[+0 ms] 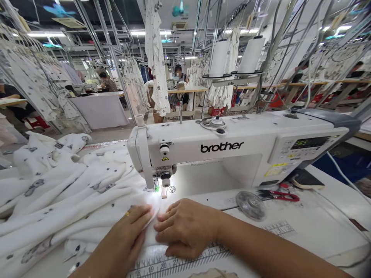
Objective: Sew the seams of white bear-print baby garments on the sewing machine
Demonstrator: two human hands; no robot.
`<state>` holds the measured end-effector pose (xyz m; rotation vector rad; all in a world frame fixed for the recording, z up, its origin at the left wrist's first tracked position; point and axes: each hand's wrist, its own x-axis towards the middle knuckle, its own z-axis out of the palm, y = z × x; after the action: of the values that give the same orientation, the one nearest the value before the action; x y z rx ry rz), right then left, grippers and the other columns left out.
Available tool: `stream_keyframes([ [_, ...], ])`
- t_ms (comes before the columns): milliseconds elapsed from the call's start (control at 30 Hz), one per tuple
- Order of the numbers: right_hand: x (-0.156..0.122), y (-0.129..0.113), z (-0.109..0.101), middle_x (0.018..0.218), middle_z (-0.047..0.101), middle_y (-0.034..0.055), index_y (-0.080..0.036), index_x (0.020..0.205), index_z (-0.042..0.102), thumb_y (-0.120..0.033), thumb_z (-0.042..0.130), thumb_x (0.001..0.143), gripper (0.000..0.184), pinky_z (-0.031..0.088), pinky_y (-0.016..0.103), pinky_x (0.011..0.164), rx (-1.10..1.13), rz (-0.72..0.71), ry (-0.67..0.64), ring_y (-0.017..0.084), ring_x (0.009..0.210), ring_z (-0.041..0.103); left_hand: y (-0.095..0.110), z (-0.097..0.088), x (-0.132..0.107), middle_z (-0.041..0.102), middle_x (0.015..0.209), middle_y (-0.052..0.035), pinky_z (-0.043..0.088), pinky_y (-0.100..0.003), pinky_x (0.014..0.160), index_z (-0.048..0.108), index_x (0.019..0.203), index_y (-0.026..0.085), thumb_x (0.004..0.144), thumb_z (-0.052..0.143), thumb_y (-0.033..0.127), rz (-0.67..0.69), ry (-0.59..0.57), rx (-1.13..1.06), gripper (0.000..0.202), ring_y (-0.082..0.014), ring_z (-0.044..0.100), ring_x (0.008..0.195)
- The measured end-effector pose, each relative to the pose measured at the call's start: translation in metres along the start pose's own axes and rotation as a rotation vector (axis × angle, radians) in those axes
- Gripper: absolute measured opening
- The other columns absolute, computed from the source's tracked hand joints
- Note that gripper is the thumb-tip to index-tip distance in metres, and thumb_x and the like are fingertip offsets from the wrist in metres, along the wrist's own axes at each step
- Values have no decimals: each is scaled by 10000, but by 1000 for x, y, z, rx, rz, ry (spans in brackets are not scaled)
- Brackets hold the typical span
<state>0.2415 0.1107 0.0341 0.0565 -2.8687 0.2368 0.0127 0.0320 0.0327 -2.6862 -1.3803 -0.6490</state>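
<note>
A white Brother sewing machine (232, 148) stands on the white table (319, 227). Its needle and presser foot (164, 191) are lit from above. White printed fabric (72, 197) lies piled to the left and runs under the foot. My left hand (131, 231) lies flat on the fabric just before the foot, fingers stretched, a ring on one finger. My right hand (185, 227) rests beside it, fingers curled down and pressing the fabric's edge against the table. Both hands nearly touch each other.
Red thread snips (279, 195) and a clear round disc (251, 204) lie right of the needle. A printed ruler (185, 260) runs along the table's front. Two thread cones (252, 54) stand behind the machine. Hanging garments and seated workers fill the background.
</note>
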Motion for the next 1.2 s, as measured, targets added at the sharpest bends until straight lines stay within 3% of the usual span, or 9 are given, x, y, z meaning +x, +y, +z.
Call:
stream_keyframes([
  [100,0,0,0,876,666,-13,-208,837,547,-351,517,930,173,442,242,848,9,2,-5,141,966,618,1,-4,8,686,1084,-61,573,-246,851,598,1121,213,901,431,87,48,27,-58,303,-159,659,981],
  [167,0,0,0,888,670,-12,-207,836,545,-353,525,921,170,444,240,843,22,8,-15,145,932,620,5,-4,13,693,1006,-62,582,-292,831,609,1061,202,882,422,67,78,38,-44,292,-181,661,939],
  [300,1,-1,1,947,680,-3,-203,880,564,-333,536,905,135,445,255,844,75,27,-27,164,923,622,8,2,20,682,918,-77,594,-360,742,625,893,190,832,403,38,38,-56,27,275,-221,662,846],
  [433,3,0,-2,990,683,21,-177,997,587,-313,521,941,161,431,257,916,125,100,11,171,979,606,0,6,31,681,967,-81,584,-380,763,641,903,183,767,449,11,-43,-193,74,291,-233,654,870],
  [567,4,4,-2,1066,672,55,-149,1130,576,-399,527,962,305,388,273,1010,167,125,49,176,1093,558,-11,5,41,667,1081,-90,549,-380,862,639,973,177,690,453,-20,-78,-263,56,392,-238,633,985],
  [733,1,9,3,1047,670,54,-151,1099,594,-351,467,984,264,394,289,1006,97,39,54,170,1031,574,-16,0,37,639,1131,-65,501,-385,901,604,1024,205,660,454,-18,-99,-236,-61,453,-236,590,1045],
  [900,1,10,3,1128,662,72,-144,1068,612,-320,450,982,255,401,298,1008,60,-17,78,185,1102,565,-17,-5,27,611,920,-35,457,-397,776,592,939,216,679,442,-24,-167,-169,-33,384,-237,548,867],
  [1000,2,9,2,1111,673,60,-152,1054,620,-303,499,952,219,393,303,1017,80,-8,77,187,1092,576,-16,2,23,587,853,-33,431,-370,714,597,883,213,736,433,-18,-107,-107,-26,319,-225,525,796],
  [1200,2,5,-1,1068,684,44,-157,1050,626,-284,542,926,197,381,318,1027,94,59,45,198,1072,571,-13,15,25,567,800,-51,447,-369,670,588,789,179,828,427,5,1,-104,32,240,-231,515,755],
])
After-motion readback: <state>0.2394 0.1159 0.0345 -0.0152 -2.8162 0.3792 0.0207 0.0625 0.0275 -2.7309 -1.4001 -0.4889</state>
